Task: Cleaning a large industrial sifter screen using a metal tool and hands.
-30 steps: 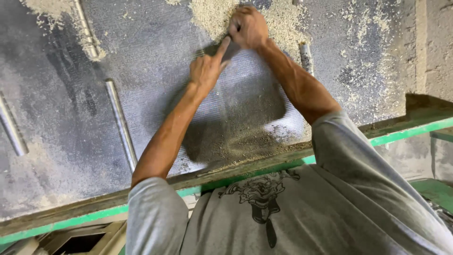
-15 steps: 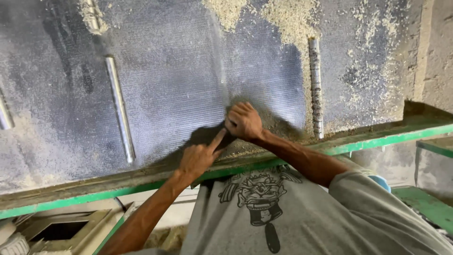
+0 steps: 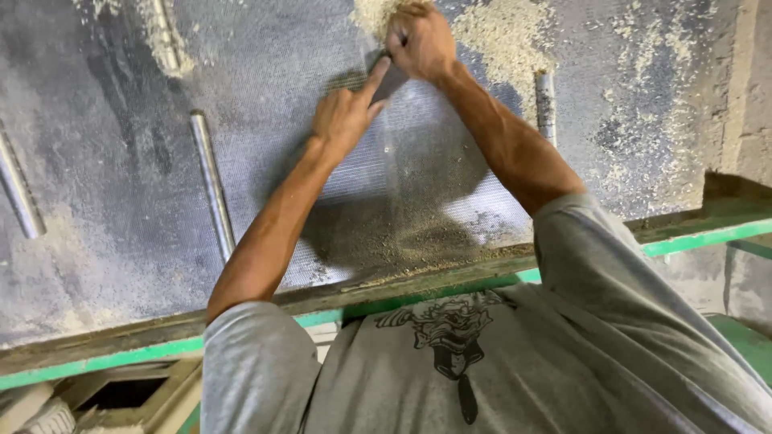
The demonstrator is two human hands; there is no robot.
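Note:
Both my arms reach out over a grey perforated metal screen [image 3: 265,104]. My right hand [image 3: 422,42] is at the far top, closed around the handle end of a flat dark scraper [image 3: 392,80]. Just below it, my left hand [image 3: 344,119] has its fingers curled and its index finger stretched onto the scraper's blade. The blade lies flat on the screen at the edge of a pile of pale husk dust [image 3: 503,36]. A loose heap of finer brown dust [image 3: 402,241] sits on the screen close to my chest.
A green-painted frame edge [image 3: 104,358] runs along the screen's near side. Metal bars [image 3: 211,185] lie across the screen at left, another bar [image 3: 545,100] at right. Pale dust is scattered at far right [image 3: 643,112]. A boxy opening [image 3: 121,394] shows at bottom left.
Half a second ago both hands and the scraper were down at the screen's near edge. They have since moved away from me to the top, back beside the pale dust pile.

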